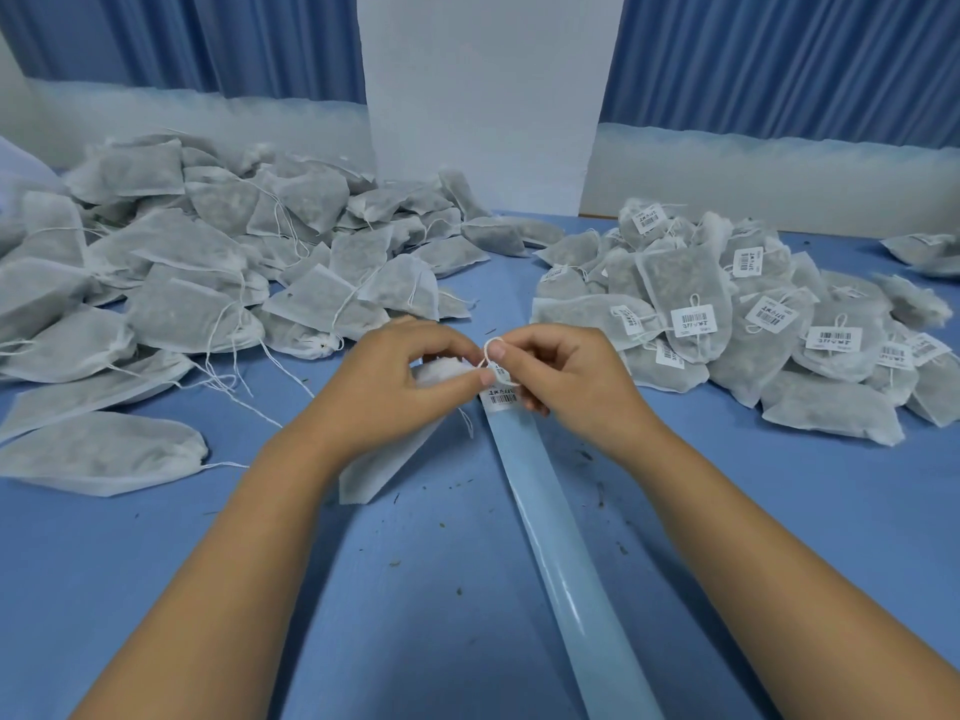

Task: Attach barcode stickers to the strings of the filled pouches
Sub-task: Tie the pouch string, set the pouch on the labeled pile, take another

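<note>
pinching the thin, limp string [491,350], left hand [410,376] and right hand [561,381] curl tight over the soft, light pouch [369,472] lying mid desk [415,615]; sticker [500,396] just below. judged best held near the neck.

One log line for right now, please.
stage: string at sticker | left hand: pinches string, over pouch | right hand: pinches string above sticker | untagged pile left, tagged pile right
</note>
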Demonstrator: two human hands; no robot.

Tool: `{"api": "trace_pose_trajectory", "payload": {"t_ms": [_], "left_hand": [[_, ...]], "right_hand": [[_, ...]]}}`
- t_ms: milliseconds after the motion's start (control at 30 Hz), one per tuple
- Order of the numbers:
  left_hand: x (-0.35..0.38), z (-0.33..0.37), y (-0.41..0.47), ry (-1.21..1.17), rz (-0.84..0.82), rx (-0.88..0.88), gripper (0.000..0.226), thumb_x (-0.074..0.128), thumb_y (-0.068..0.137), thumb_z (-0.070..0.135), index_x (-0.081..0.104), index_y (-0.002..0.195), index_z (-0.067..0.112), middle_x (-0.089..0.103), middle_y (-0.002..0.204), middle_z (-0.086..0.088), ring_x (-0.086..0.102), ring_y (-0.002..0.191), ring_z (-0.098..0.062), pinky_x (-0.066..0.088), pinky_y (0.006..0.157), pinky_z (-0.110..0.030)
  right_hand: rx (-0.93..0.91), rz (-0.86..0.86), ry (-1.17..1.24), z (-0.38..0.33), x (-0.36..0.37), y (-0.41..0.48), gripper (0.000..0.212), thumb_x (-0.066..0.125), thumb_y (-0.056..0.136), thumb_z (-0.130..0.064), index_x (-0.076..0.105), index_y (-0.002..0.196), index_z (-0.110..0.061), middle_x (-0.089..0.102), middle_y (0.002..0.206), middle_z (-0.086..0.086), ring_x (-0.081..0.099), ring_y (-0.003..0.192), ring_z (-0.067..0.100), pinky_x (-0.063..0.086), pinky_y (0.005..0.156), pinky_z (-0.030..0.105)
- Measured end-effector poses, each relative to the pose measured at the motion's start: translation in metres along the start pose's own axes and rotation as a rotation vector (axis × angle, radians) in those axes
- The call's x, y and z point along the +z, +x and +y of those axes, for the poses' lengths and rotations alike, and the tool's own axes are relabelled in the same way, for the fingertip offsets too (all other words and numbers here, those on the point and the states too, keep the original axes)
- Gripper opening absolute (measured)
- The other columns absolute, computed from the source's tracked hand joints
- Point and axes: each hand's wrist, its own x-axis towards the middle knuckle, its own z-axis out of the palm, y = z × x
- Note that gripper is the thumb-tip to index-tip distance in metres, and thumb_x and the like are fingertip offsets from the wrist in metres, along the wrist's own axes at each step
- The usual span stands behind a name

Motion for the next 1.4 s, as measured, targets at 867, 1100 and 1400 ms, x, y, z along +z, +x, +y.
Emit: {"api": "trace_pose_trajectory", "payload": {"t_ms": [867,1100,1400], "left_hand": [[-0.002,-0.004,0.0,0.018,-0.15,-0.059,0.028,0.045,0.092,0.045,0.059,0.072,0.031,0.057,0.068,0.001,0.043,0.061,-0.004,0.032,0.058,-0.016],[-0.008,-0.004,0.0,-0.01,-0.177,-0.102,0.023,0.052,0.097,0.015,0.064,0.085,0.031,0.068,0.086,-0.005,0.058,0.085,-0.028,0.047,0.083,-0.044],[-0.004,0.012,-0.001,-0.621,-0.179,-0.185,0.014,0.067,0.083,0.025,0.075,0.089,0.016,0.074,0.083,0.005,0.067,0.078,-0.006,0.05,0.076,-0.016]], "right_hand": [[0.101,-0.116,-0.101,-0.001,0.004,-0.003,0.012,0.064,0.093,-0.012,0.071,0.085,-0.018,0.055,0.056,-0.006,0.048,0.044,0.008,0.044,0.043,0.022],[-0.007,-0.042,-0.315,0.001,-0.003,0.001,0.015,0.066,0.091,-0.015,0.067,0.079,-0.024,0.064,0.069,0.002,0.049,0.061,0.006,0.042,0.061,0.025],[-0.166,0.178,-0.236,0.003,-0.002,-0.002,0.006,0.07,0.089,-0.013,0.075,0.088,-0.015,0.066,0.076,-0.003,0.052,0.066,0.007,0.04,0.066,0.017]]}}
